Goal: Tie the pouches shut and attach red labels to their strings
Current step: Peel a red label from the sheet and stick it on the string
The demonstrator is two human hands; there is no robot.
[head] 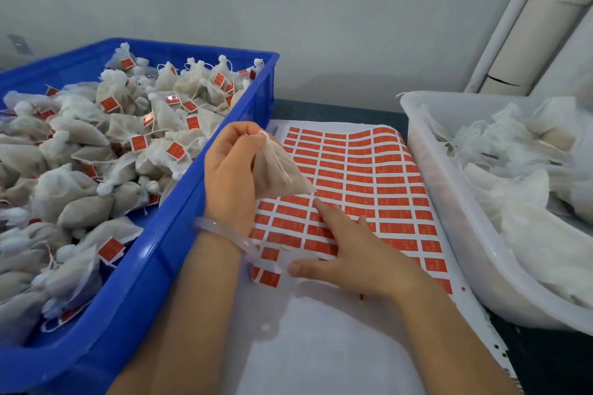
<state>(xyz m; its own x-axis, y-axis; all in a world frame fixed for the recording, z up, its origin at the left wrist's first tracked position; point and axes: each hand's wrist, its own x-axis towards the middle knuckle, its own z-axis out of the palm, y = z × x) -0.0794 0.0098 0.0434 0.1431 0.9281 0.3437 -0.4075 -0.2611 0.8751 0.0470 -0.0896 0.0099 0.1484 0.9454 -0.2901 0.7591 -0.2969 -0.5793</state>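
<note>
My left hand point(229, 167) pinches the gathered neck of a filled white mesh pouch point(279, 171), which hangs above the sheet of red labels point(365, 183). Thin strings trail down the pouch's side. My right hand point(349, 250) lies on the label sheet with straight fingers, the index fingertip touching a label just below the pouch and the thumb near the sheet's lower left edge.
A blue crate point(179, 212) on the left holds several tied pouches with red labels. A translucent white bin point(449, 212) on the right holds several unlabelled pouches. White backing paper point(321, 346) lies under my forearms. A wall and pale pipes stand behind.
</note>
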